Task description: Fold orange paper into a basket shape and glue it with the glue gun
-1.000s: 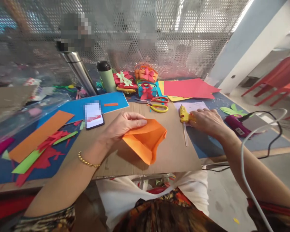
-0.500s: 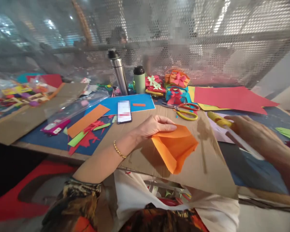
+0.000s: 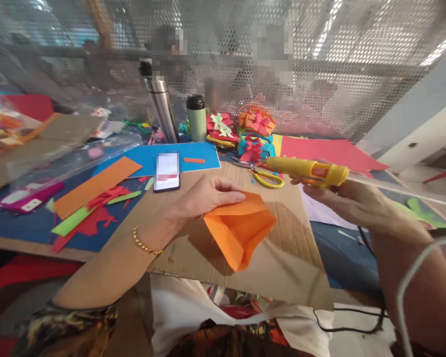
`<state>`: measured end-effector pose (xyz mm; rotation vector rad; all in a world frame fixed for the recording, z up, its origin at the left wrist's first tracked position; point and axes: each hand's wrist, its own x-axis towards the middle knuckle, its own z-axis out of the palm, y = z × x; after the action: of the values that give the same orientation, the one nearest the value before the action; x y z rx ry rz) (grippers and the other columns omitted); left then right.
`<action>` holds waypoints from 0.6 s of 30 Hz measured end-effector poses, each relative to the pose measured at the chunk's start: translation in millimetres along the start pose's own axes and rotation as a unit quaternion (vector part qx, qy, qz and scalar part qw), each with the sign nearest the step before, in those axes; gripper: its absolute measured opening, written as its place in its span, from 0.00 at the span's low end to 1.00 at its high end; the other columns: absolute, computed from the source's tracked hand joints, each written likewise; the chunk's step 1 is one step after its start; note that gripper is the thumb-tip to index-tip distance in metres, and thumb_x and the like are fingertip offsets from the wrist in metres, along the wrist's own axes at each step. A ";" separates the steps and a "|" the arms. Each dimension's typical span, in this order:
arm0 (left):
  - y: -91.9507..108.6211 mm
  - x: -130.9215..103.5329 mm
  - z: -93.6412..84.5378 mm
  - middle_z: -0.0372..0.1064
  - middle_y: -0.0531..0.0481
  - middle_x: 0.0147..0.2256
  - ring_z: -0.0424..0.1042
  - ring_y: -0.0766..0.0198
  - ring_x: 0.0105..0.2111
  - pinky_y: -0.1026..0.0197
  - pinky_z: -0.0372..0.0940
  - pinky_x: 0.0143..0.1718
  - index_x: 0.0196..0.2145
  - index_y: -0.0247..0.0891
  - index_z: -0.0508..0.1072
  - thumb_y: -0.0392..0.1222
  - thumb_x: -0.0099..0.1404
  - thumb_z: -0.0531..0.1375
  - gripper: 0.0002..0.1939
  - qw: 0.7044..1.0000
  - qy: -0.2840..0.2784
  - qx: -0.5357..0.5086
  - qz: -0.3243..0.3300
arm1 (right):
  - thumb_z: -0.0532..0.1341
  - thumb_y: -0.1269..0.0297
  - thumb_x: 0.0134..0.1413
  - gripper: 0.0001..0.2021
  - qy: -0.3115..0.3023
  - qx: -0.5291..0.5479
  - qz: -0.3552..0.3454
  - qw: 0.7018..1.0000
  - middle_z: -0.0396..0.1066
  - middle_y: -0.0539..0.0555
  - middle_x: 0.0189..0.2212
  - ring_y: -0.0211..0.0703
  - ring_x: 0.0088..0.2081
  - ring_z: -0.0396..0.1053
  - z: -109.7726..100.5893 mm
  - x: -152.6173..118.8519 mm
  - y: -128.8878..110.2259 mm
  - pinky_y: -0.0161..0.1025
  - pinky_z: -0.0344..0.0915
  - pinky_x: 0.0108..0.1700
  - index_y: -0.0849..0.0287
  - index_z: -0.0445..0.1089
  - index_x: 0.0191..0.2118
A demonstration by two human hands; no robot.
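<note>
My left hand [image 3: 215,193] pinches the upper edge of a folded orange paper piece [image 3: 241,228], shaped like an open pouch, between thumb and fingers. It is held over a sheet of brown cardboard [image 3: 282,263]. On the right, my right hand [image 3: 349,203] is wrapped round a yellow hot glue gun [image 3: 308,168], its nozzle pointing left, with a long clear glue stick [image 3: 405,188] sticking out of the back. The nozzle is above and apart from the orange paper. Scissors with yellow handles [image 3: 269,179] lie just beyond, partly behind the glue gun.
A phone [image 3: 166,171] lies on the cardboard's left beside blue card [image 3: 204,153]. Orange strips and red and green scraps [image 3: 96,213] are further left. A steel flask [image 3: 161,109], a green bottle [image 3: 196,119] and small paper baskets [image 3: 256,134] stand behind. A black cable [image 3: 349,329] hangs at right.
My right hand has raised the glue gun and brought it left, towards the orange paper. The view has turned a little to the right. My left hand keeps its pinch on the paper.
</note>
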<state>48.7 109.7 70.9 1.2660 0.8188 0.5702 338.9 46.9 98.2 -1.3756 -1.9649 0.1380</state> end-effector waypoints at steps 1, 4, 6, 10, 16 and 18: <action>0.0 -0.3 -0.4 0.78 0.51 0.27 0.72 0.70 0.24 0.69 0.63 0.24 0.27 0.36 0.82 0.43 0.50 0.76 0.11 1.000 0.004 0.009 0.006 | 0.57 0.28 0.55 0.31 -0.026 0.009 0.007 1.000 0.79 0.60 0.34 0.53 0.35 0.76 3.0 -1.7 0.5 0.52 0.74 0.40 0.53 0.78 0.38; 1.1 -1.5 0.1 0.77 0.52 0.26 0.71 0.70 0.24 0.70 0.62 0.23 0.28 0.36 0.82 0.45 0.50 0.75 0.11 0.999 0.012 0.030 0.018 | 0.58 0.36 0.61 0.24 -0.056 0.078 0.044 0.994 0.80 0.58 0.38 0.55 0.39 0.78 9.5 -11.0 8.8 0.55 0.77 0.42 0.51 0.78 0.40; 2.9 -2.5 1.6 0.77 0.52 0.26 0.71 0.71 0.24 0.70 0.62 0.23 0.27 0.36 0.82 0.44 0.50 0.75 0.10 0.999 0.022 0.044 0.021 | 0.62 0.41 0.61 0.17 -0.057 0.140 0.048 0.987 0.80 0.55 0.40 0.55 0.41 0.79 10.9 -16.5 14.0 0.53 0.78 0.42 0.47 0.77 0.42; 6.8 -5.4 4.9 0.77 0.52 0.25 0.70 0.71 0.23 0.70 0.61 0.22 0.26 0.37 0.82 0.43 0.52 0.74 0.08 0.998 0.026 0.062 0.014 | 0.65 0.47 0.61 0.12 -0.076 0.209 0.038 0.974 0.79 0.54 0.34 0.51 0.34 0.79 6.0 -19.9 10.3 0.47 0.79 0.35 0.47 0.77 0.41; 7.2 -11.1 9.0 0.79 0.52 0.27 0.74 0.71 0.24 0.72 0.64 0.23 0.29 0.38 0.84 0.41 0.55 0.72 0.05 0.999 0.018 0.045 0.014 | 0.61 0.50 0.66 0.09 -0.107 0.187 -0.034 0.976 0.77 0.51 0.29 0.45 0.31 0.76 -5.6 -23.1 -7.6 0.40 0.76 0.32 0.45 0.76 0.40; 7.3 -12.1 10.4 0.80 0.52 0.27 0.75 0.70 0.24 0.72 0.66 0.23 0.29 0.38 0.84 0.40 0.55 0.72 0.04 0.999 0.018 0.037 0.013 | 0.59 0.45 0.66 0.13 -0.104 0.146 -0.046 0.983 0.76 0.50 0.28 0.42 0.30 0.75 -7.3 -25.0 -9.2 0.37 0.74 0.30 0.45 0.75 0.38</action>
<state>50.2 95.8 81.5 1.3386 0.8608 0.5893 340.5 19.5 95.5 -1.1149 -2.0761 0.5239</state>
